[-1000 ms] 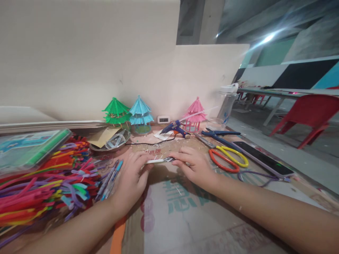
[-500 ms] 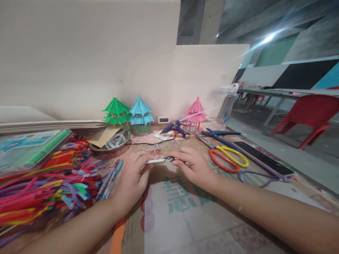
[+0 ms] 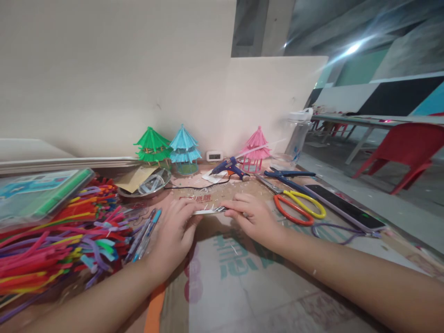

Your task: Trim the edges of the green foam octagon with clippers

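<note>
A thin white strip-like piece (image 3: 204, 212) with a dark, shiny end spans the gap between my hands, above the cardboard on the table. My left hand (image 3: 176, 226) pinches its white end between thumb and fingers. At the dark end, my right hand (image 3: 255, 219) has thumb and fingertips closed on it. The exact kind of this piece I cannot make out. Right of my right hand lie scissors (image 3: 300, 208) with one red and one yellow handle. Several pens (image 3: 147, 235) lie just left of my left hand.
Colourful pipe cleaners (image 3: 52, 245) and a clear plastic case (image 3: 45, 196) fill the left. Behind my hands are a glue gun (image 3: 229, 167), a metal dish (image 3: 152, 192), and green, blue and pink paper pavilions (image 3: 185, 145). A phone (image 3: 347, 208) and pliers (image 3: 289, 175) lie right; a bottle (image 3: 296, 138) stands behind.
The held piece has turned slightly, so its white part looks thinner and lower at its right end. Both hands stay in nearly the same place with the same hold.
</note>
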`<act>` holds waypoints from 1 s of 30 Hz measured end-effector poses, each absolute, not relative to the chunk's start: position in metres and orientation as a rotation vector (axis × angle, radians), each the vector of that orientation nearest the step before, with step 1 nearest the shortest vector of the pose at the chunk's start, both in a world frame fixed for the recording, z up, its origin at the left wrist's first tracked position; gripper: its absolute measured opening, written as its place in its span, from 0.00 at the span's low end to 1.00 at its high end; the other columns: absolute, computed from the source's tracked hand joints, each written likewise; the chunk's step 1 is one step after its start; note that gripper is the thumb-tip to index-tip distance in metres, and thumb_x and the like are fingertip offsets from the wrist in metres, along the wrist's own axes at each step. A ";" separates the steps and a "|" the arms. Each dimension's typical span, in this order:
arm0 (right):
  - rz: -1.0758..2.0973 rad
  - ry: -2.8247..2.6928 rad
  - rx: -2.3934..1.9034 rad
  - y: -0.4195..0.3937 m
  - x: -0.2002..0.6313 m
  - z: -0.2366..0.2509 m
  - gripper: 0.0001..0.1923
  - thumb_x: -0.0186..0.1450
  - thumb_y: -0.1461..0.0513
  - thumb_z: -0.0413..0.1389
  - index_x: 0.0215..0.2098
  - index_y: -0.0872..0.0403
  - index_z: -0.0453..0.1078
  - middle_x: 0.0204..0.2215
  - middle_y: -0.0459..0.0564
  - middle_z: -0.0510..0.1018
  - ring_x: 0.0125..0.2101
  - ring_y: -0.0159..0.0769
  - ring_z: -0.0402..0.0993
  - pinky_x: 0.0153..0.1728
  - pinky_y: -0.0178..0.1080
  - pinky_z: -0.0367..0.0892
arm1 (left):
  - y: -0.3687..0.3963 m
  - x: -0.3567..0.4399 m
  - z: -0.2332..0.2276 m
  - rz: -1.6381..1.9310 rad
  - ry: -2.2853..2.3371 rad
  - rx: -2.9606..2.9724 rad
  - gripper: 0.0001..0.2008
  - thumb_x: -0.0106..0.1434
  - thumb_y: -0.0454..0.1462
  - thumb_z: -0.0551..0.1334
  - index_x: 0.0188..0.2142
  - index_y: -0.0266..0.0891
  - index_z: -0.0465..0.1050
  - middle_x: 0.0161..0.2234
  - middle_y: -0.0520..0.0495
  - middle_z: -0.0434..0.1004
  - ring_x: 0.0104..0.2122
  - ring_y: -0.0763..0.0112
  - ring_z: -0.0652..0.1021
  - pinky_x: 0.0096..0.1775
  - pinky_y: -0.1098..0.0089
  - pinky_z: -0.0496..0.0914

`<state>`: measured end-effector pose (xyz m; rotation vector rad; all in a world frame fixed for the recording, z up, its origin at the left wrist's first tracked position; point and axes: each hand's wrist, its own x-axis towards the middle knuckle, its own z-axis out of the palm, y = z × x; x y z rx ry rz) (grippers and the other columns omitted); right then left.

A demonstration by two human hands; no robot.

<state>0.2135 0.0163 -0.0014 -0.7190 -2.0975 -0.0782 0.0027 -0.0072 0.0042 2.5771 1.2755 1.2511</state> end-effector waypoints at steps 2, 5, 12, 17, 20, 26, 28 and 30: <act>-0.067 -2.081 -0.725 0.016 0.213 -0.002 0.20 0.69 0.55 0.45 0.39 0.57 0.75 0.22 0.48 0.70 0.26 0.34 0.66 0.28 0.35 0.61 | -0.007 0.003 0.005 1.255 1.275 2.572 0.08 0.64 0.32 0.52 0.39 0.42 0.68 0.38 0.48 0.71 0.41 0.66 0.70 0.43 0.64 0.64; -0.023 -2.035 -0.761 0.016 0.213 -0.002 0.20 0.69 0.54 0.45 0.41 0.57 0.75 0.23 0.48 0.70 0.26 0.34 0.67 0.28 0.35 0.63 | -0.007 0.003 0.005 1.266 1.276 2.557 0.08 0.65 0.32 0.52 0.40 0.42 0.68 0.39 0.48 0.71 0.41 0.66 0.70 0.43 0.65 0.65; 0.009 -2.037 -0.779 0.016 0.214 -0.002 0.18 0.69 0.55 0.47 0.41 0.56 0.75 0.23 0.48 0.70 0.26 0.34 0.66 0.28 0.35 0.63 | -0.006 0.001 0.003 1.265 1.341 2.531 0.08 0.66 0.35 0.51 0.38 0.42 0.68 0.39 0.48 0.72 0.41 0.66 0.71 0.43 0.65 0.65; -0.013 -2.056 -0.759 0.016 0.214 -0.001 0.18 0.69 0.55 0.46 0.42 0.56 0.75 0.24 0.49 0.71 0.28 0.35 0.67 0.29 0.36 0.63 | -0.007 0.002 0.005 1.228 1.335 2.517 0.07 0.66 0.35 0.51 0.38 0.42 0.67 0.38 0.47 0.71 0.41 0.65 0.71 0.43 0.64 0.65; -0.037 -2.072 -0.736 0.017 0.214 -0.001 0.18 0.69 0.55 0.46 0.42 0.55 0.74 0.24 0.48 0.71 0.27 0.34 0.67 0.28 0.36 0.63 | -0.008 0.002 0.006 1.247 1.309 2.510 0.08 0.65 0.34 0.51 0.39 0.42 0.68 0.38 0.47 0.71 0.41 0.65 0.71 0.43 0.64 0.65; -0.040 -2.049 -0.738 0.017 0.213 -0.002 0.20 0.69 0.54 0.46 0.39 0.57 0.75 0.23 0.49 0.72 0.27 0.34 0.67 0.28 0.35 0.63 | -0.007 0.004 0.006 1.288 1.269 2.512 0.07 0.65 0.33 0.52 0.38 0.41 0.68 0.38 0.48 0.72 0.41 0.66 0.71 0.43 0.66 0.65; -0.029 -2.026 -0.756 0.016 0.213 -0.002 0.19 0.69 0.54 0.46 0.40 0.56 0.75 0.24 0.49 0.72 0.27 0.34 0.68 0.29 0.36 0.64 | -0.007 0.004 0.006 1.285 1.291 2.516 0.07 0.65 0.34 0.52 0.38 0.41 0.68 0.38 0.47 0.72 0.41 0.66 0.71 0.43 0.66 0.65; -0.022 -2.016 -0.776 0.016 0.212 -0.001 0.19 0.69 0.54 0.46 0.41 0.55 0.75 0.24 0.48 0.72 0.27 0.34 0.68 0.29 0.36 0.64 | -0.006 0.003 0.005 1.283 1.312 2.520 0.07 0.65 0.35 0.51 0.38 0.41 0.68 0.38 0.48 0.72 0.41 0.66 0.71 0.43 0.66 0.65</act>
